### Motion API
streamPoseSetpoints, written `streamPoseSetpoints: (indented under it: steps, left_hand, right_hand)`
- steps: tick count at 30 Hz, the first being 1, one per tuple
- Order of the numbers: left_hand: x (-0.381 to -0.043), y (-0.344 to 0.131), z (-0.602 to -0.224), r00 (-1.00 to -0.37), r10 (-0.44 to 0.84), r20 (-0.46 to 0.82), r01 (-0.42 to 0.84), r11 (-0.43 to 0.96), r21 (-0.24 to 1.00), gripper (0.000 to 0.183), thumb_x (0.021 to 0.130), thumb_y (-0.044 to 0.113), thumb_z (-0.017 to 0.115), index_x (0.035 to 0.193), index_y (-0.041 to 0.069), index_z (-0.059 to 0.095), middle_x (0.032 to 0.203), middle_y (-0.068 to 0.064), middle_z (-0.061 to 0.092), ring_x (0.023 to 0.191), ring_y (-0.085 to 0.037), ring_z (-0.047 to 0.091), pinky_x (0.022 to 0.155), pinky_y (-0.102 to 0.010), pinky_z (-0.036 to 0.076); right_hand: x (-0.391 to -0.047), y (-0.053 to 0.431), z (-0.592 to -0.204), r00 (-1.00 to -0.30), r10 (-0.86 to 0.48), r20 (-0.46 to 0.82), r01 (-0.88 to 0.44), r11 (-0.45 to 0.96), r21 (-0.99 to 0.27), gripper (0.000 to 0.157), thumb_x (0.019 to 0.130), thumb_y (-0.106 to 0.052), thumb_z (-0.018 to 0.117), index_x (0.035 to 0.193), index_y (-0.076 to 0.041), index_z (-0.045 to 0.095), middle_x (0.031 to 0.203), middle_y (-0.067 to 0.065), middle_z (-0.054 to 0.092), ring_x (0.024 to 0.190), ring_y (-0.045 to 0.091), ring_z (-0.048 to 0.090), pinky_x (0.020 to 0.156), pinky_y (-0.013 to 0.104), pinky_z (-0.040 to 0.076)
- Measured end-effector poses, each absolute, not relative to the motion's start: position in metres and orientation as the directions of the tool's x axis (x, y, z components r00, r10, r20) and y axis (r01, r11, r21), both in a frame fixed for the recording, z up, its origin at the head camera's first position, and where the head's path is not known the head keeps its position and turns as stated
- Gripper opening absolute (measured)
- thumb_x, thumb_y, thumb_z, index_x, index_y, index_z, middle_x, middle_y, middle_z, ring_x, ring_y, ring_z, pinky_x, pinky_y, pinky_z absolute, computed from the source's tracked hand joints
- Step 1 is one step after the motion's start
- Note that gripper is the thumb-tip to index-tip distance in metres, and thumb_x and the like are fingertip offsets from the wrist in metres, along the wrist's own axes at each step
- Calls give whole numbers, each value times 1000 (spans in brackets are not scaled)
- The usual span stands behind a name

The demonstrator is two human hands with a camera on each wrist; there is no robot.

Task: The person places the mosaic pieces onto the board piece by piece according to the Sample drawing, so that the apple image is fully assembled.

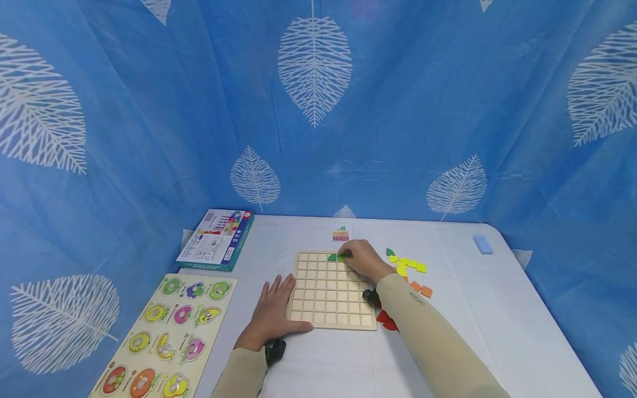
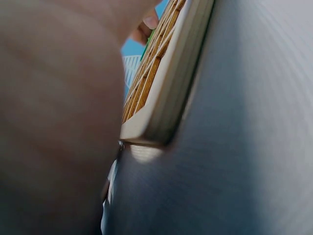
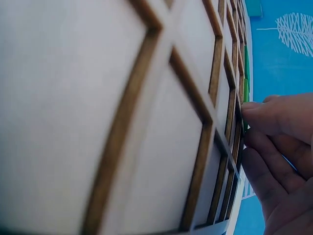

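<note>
A wooden grid board (image 1: 327,293) lies on the white table, its square cells mostly bare. My left hand (image 1: 272,312) is spread at its lower left corner, fingers along the left side and thumb on the near edge. At the board's far row, my right hand (image 1: 365,258) pinches a green tile (image 1: 341,257) with its fingertips. Beside that tile, a curved green tile (image 1: 332,257) sits in a far-row cell. In the right wrist view, the thumb and curled fingers meet at the board's far rim. Part of the tile is hidden by the fingers.
Yellow tiles (image 1: 407,264), orange tiles (image 1: 426,291), a loose green tile (image 1: 390,252) and red tiles (image 1: 388,320) lie right of the board. Behind it is a small pattern card (image 1: 342,233). A box (image 1: 216,239), fruit puzzle board (image 1: 169,331) and blue block (image 1: 483,245) lie farther out.
</note>
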State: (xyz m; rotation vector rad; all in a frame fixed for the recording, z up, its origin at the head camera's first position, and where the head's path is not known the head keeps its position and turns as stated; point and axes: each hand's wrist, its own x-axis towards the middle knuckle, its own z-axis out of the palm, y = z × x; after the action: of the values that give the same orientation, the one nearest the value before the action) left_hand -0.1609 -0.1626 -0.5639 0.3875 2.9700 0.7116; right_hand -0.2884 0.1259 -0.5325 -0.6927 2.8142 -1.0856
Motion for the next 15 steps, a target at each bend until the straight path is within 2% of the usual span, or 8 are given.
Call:
streamPoseSetpoints:
  steps: [9,15]
  left_hand:
    - [-161,-163,-564,-966,258,13,234,854,464,134,61,84,80,163,8,38,169,-10,34,158,-36,17,125,-59,7]
    - [-160,-162,-564,-967,254,2,226,855,466,135,61,83,81,164,8,37,169,-10,33,158,-36,16,126,-57,5]
  right_hand:
    - [-288,138,-529,-912,-399,94,-360,668,-651,23,98,2,72,118,-5,78,121,10,72,117,30,66,99,46,55]
    - [-294,164,-525,-936,-337,104,-325,710,-624,22,99,0,71,120,-1,77,121,15,71,114,33,67,96,50,56]
